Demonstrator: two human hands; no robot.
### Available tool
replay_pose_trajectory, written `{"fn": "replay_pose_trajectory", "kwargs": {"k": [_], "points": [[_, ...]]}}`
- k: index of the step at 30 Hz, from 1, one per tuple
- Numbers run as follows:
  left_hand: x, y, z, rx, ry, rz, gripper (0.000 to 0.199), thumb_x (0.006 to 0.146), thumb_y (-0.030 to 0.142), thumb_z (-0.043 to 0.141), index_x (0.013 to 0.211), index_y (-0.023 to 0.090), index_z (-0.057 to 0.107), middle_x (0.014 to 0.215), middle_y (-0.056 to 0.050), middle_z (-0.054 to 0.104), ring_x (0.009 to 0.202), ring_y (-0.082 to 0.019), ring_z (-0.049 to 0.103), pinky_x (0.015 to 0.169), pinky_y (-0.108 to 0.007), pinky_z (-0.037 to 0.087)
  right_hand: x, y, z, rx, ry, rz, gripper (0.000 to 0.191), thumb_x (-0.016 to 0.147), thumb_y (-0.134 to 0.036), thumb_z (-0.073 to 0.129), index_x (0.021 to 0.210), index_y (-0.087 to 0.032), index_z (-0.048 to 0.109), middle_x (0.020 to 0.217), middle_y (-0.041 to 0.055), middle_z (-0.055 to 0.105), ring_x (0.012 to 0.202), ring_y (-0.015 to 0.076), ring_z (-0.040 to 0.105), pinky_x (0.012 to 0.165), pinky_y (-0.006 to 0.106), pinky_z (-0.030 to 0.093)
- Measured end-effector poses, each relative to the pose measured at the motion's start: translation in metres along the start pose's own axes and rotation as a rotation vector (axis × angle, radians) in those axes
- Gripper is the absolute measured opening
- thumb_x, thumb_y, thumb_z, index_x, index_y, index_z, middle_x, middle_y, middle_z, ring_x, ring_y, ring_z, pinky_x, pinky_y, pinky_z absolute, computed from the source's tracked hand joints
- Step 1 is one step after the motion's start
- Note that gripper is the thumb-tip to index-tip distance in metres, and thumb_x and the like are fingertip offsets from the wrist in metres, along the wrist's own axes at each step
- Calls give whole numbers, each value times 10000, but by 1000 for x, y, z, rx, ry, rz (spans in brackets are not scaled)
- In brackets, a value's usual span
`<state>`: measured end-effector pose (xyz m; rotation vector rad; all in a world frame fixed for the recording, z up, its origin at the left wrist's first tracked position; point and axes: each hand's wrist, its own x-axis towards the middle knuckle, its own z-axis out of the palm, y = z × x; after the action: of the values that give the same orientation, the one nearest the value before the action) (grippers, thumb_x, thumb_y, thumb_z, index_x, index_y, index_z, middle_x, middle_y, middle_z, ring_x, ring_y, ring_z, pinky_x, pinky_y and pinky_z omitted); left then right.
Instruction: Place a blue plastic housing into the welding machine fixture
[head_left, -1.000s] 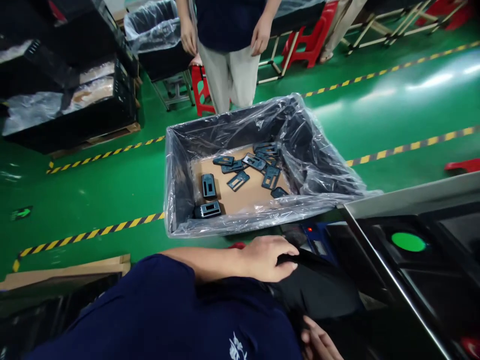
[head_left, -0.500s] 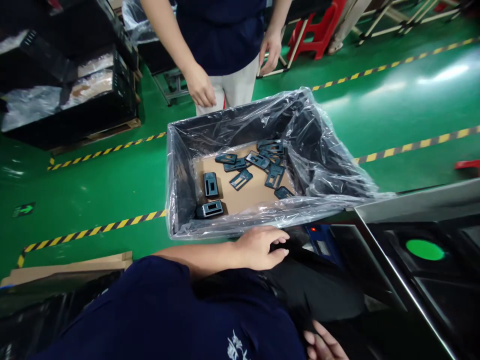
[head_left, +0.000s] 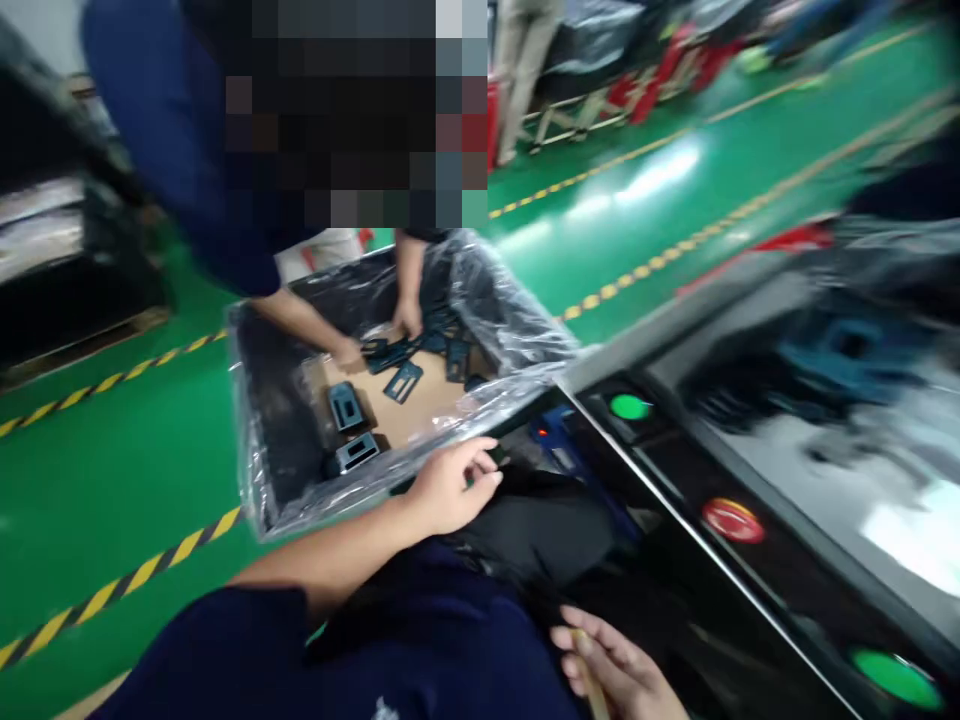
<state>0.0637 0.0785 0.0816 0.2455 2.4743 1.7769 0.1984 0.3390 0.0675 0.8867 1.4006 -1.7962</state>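
A plastic-lined bin [head_left: 259, 480] holds several dark blue-grey plastic frames, such as one [head_left: 346, 407] and another [head_left: 352, 453], on a cardboard sheet [head_left: 427, 415]. A co-worker's hands [head_left: 409, 318] reach into the far side among the frames. My left hand [head_left: 454, 487] hangs open just past the near rim of the bin, above black cloth [head_left: 540, 530], with its fingers apart and nothing visible in them. My right hand [head_left: 615, 670] is low near my body. Its fingers curl around a thin tan stick [head_left: 590, 672], which is blurred.
To the right stands a black machine panel [head_left: 675, 480] with a green button [head_left: 628, 406] and a red button [head_left: 733, 520]. A small blue device [head_left: 551, 435] sits by the bin. The green floor has yellow-black stripes [head_left: 127, 570].
The co-worker has leaned over the bin, and both hands have gone from beside the body into the frames. My view has tilted and swung. My left hand has lifted off the black cloth.
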Motion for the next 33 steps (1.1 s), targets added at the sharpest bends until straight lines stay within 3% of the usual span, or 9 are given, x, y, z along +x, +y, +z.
{"fn": "replay_pose_trajectory", "kwargs": {"k": [4, 7, 10, 13, 16, 20, 25, 29, 33], "points": [[20, 34, 17, 22, -76, 103, 300, 851, 273, 567, 1120, 151, 614, 934, -56, 694, 793, -142, 650, 787, -278, 535, -1, -2, -5, -120, -63, -170, 535, 679, -559, 751, 979, -136, 620, 893, 69, 673, 606, 113, 585, 570, 243, 437], [48, 73, 33, 44, -115, 234, 282, 843, 277, 569, 1089, 151, 623, 928, -58, 691, 799, -145, 651, 784, -282, 539, 5, 5, -15, -229, -28, -273, 446, 722, -513, 668, 955, -141, 592, 851, 53, 660, 577, 103, 569, 541, 228, 401], [86, 116, 51, 112, -72, 383, 272, 822, 288, 574, 1052, 156, 630, 969, -66, 675, 822, -151, 645, 767, -275, 535, 8, 16, -25, -365, 12, -385, 318, 781, -415, 562, 951, -148, 588, 868, 60, 667, 604, 114, 587, 557, 229, 419], [130, 160, 74, 302, 10, 477, 370, 804, 326, 593, 1127, 145, 603, 1095, -95, 637, 932, -181, 629, 844, -301, 518, 10, 26, -34, -516, 84, -485, 240, 817, -300, 480, 970, -171, 613, 885, 44, 682, 616, 119, 602, 579, 230, 436], [170, 202, 103, 533, -17, 444, 585, 802, 430, 601, 1282, 109, 511, 1273, -151, 562, 1108, -248, 582, 963, -349, 466, 17, 30, -36, -662, 201, -552, 232, 816, -236, 485, 967, -195, 657, 854, 20, 690, 638, 127, 614, 648, 236, 456], [204, 244, 144, 801, -135, 277, 830, 775, 605, 582, 1391, 79, 400, 1372, -214, 497, 1243, -336, 508, 1007, -387, 418, 33, 23, -31, -726, 274, -587, 164, 755, -194, 564, 847, -201, 700, 743, 22, 691, 728, 187, 653, 726, 254, 469], [225, 251, 175, 998, -220, 165, 961, 731, 698, 565, 1400, 35, 373, 1319, -263, 535, 1181, -398, 551, 913, -411, 464, 50, 13, -27, -921, 317, -488, 142, 654, -157, 595, 714, -235, 698, 717, 27, 696, 746, 225, 662, 661, 265, 465], [238, 240, 183, 1077, -231, 160, 939, 689, 719, 579, 1316, 29, 470, 1191, -249, 624, 1038, -394, 627, 782, -400, 503, 54, 6, -26, -853, 342, -584, 167, 746, -210, 540, 756, -236, 705, 597, 14, 636, 570, 178, 605, 538, 250, 420], [247, 234, 183, 1121, -242, 141, 863, 722, 650, 567, 1305, 21, 470, 1214, -248, 609, 1053, -372, 622, 771, -375, 495, 49, -1, -27, -800, 365, -630, 244, 881, -293, 476, 804, -232, 700, 613, -5, 609, 529, 150, 560, 507, 249, 400]]}}
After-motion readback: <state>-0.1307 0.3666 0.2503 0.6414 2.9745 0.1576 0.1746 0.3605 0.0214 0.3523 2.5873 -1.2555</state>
